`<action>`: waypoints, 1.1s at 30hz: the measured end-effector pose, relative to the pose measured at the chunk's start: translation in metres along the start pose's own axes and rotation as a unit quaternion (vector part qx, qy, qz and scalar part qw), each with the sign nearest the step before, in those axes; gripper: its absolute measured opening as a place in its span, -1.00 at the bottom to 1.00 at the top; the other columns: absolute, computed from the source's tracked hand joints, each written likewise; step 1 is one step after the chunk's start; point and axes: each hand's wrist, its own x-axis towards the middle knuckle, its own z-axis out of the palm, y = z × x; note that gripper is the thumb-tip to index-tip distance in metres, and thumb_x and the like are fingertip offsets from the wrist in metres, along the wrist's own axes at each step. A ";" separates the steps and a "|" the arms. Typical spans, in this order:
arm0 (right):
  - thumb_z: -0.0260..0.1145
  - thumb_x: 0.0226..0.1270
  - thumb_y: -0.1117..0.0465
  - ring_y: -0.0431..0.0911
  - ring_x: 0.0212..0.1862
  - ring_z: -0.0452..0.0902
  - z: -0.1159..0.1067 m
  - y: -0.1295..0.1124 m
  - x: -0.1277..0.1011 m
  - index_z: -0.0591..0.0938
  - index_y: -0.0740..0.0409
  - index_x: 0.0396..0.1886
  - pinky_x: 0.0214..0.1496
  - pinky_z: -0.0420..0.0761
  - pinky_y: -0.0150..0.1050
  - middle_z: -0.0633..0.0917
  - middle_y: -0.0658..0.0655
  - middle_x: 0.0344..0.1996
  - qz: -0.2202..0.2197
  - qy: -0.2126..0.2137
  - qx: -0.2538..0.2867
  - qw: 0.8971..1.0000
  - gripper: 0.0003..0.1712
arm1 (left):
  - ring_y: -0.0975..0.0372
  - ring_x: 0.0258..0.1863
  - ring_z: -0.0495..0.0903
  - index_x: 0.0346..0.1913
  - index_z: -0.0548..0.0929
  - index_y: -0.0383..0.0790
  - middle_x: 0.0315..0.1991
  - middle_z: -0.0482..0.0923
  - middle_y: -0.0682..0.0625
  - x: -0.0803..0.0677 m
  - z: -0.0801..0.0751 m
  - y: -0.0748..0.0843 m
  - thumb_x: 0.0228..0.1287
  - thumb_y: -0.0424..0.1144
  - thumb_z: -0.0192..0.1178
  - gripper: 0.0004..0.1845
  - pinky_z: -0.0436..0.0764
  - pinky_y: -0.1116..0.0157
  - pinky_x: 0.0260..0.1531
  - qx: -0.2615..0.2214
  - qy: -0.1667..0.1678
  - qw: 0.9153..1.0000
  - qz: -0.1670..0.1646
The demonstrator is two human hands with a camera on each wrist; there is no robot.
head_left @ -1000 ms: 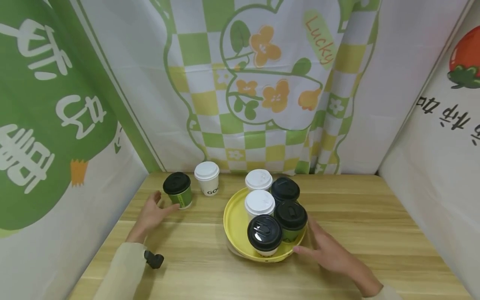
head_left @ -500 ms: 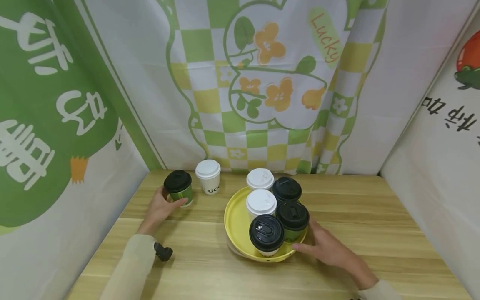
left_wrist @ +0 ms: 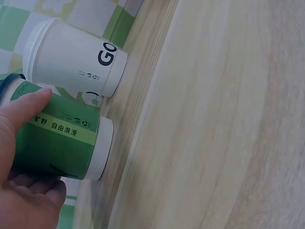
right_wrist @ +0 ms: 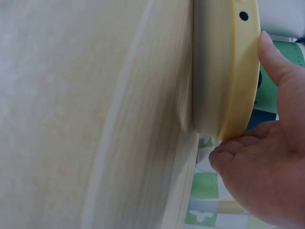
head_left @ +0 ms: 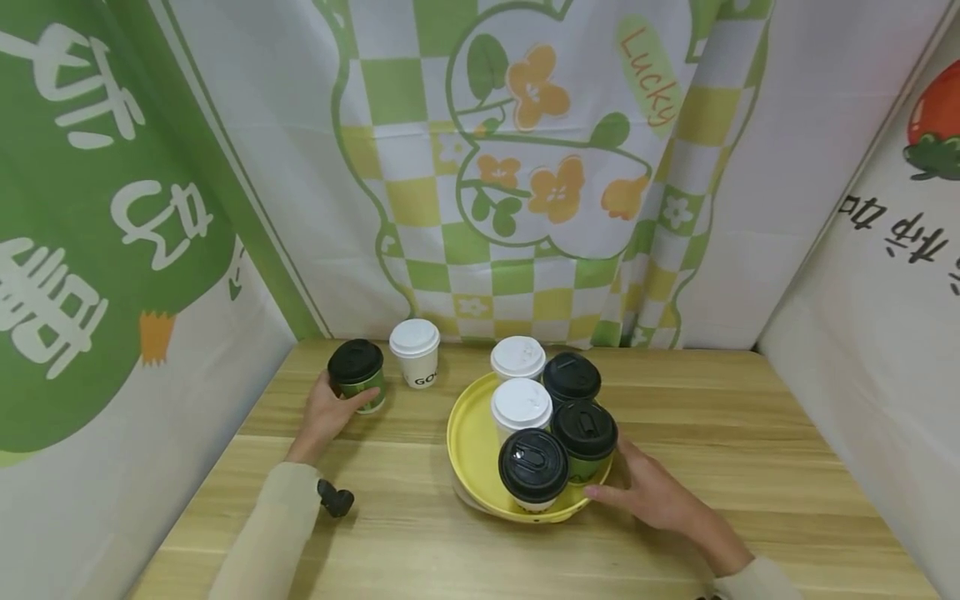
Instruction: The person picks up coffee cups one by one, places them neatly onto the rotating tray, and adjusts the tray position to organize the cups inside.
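Note:
My left hand (head_left: 327, 417) grips a green paper cup (left_wrist: 57, 133) with a black lid at the table's back left, thumb on the near side and fingers round the far side. A white paper cup (head_left: 416, 354) with a white lid and dark lettering stands just right of it. My right hand (head_left: 656, 492) holds the right edge of a round yellow tray (head_left: 472, 450), thumb at the rim and fingers curled against its side. On the tray stand two white-lidded cups (head_left: 522, 406) and several black-lidded cups (head_left: 533, 467), bunched toward the right.
The yellow tray rests on a pale round base (right_wrist: 209, 67) on the wooden table (head_left: 420, 533). A checked curtain (head_left: 517, 292) hangs behind the table's back edge. Printed cloth walls (head_left: 862, 333) close in both sides.
My left hand has moved right and forward to the green cup, and its fingers and thumb have closed round it. The right hand stays at the tray.

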 end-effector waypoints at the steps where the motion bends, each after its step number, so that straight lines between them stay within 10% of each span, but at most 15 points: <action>1: 0.55 0.30 -0.17 0.35 0.58 0.27 0.000 0.000 0.000 0.11 0.19 0.72 0.57 0.28 0.35 0.36 0.37 0.58 0.001 0.000 0.000 1.000 0.21 | -0.19 0.59 0.28 0.65 0.10 -0.30 0.57 0.29 -0.35 -0.001 0.000 0.001 0.34 -0.04 0.49 0.03 0.31 -0.15 0.61 0.002 0.000 1.000 -0.002; 9: 0.54 0.31 -0.18 0.37 0.57 0.27 0.000 -0.001 0.000 0.10 0.16 0.73 0.57 0.27 0.37 0.35 0.38 0.59 0.001 -0.003 -0.001 1.000 0.21 | -0.18 0.63 0.23 0.65 0.14 -0.29 0.59 0.27 -0.34 -0.015 -0.001 0.010 0.32 0.00 0.50 0.03 0.28 -0.14 0.63 0.002 0.001 1.000 -0.009; 21: 0.55 0.30 -0.17 0.37 0.57 0.26 -0.001 0.002 0.000 0.13 0.23 0.70 0.57 0.27 0.36 0.36 0.40 0.57 0.009 -0.003 0.008 1.000 0.21 | -0.15 0.53 0.41 0.56 0.32 -0.26 0.48 0.45 -0.29 -0.042 0.011 0.052 0.29 -0.08 0.54 -0.11 0.35 -0.14 0.59 -0.028 -0.024 0.997 0.065; 33: 0.56 0.29 -0.16 0.36 0.60 0.23 0.001 0.002 0.000 0.14 0.17 0.71 0.58 0.24 0.37 0.35 0.36 0.59 0.006 -0.003 0.023 1.000 0.20 | -0.06 0.44 0.54 0.51 0.40 -0.20 0.39 0.57 -0.21 -0.046 0.048 0.089 0.24 -0.21 0.57 -0.17 0.41 -0.05 0.57 -0.083 -0.084 0.988 0.100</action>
